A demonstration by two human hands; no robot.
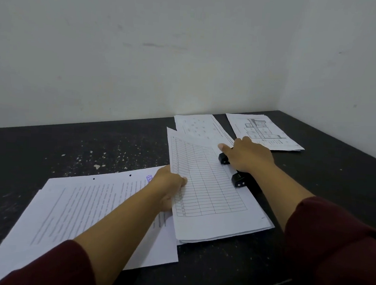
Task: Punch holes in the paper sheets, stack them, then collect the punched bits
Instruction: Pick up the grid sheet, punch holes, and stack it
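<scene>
Pressing down on the black hole punch with the right hand, palm on the lever, fingers loosely spread; pinching the left edge of the table-printed sheets with the left hand. Lying at about one o'clock on the desk — sheets fed into the punch from the left. Risking off-line holes, likely from the uneven, fanned sheet edges. Waiting at seven o'clock — an already punched stack; at two o'clock, more sheets. Possibly scattering bits if the punch tips.
</scene>
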